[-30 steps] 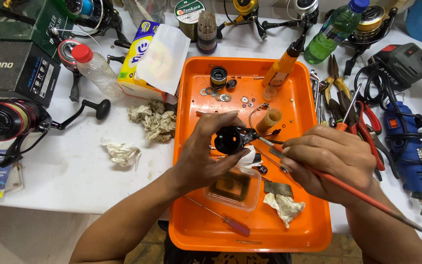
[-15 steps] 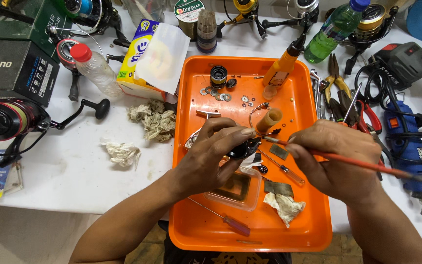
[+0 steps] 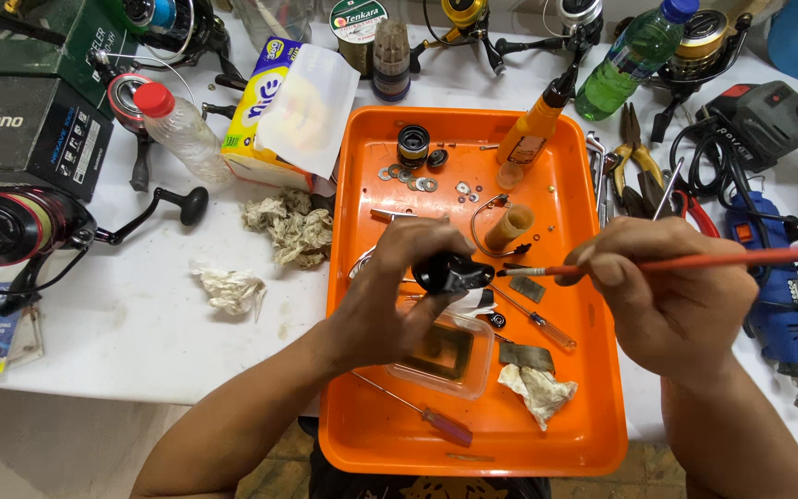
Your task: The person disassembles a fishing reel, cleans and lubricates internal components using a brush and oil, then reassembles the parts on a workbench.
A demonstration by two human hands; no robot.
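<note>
Orange tray [image 3: 362,185] sits on the white bench [image 3: 140,323], and both hands work above its middle. Left hand [image 3: 399,291] has its fingers curled tight round a small black reel part [image 3: 450,273], holding it just over a clear tub [image 3: 445,356]. Right hand [image 3: 671,296] pinches a thin red-handled brush [image 3: 695,263] between thumb and fingers, the rest of the fingers folded in; the brush tip meets the reel part, though whether bristles actually touch it is hard to tell from here. Washers [image 3: 413,177] and a black spool [image 3: 413,143] lie at the tray's far end beside an orange bottle [image 3: 533,129]. A red screwdriver [image 3: 441,423] and a dirty rag [image 3: 538,388] lie near the tray's front. Left of the tray are crumpled tissues [image 3: 288,226] and a fishing reel [image 3: 2,226]; pliers [image 3: 630,157] and a blue rotary tool [image 3: 768,277] lie to the right.
</note>
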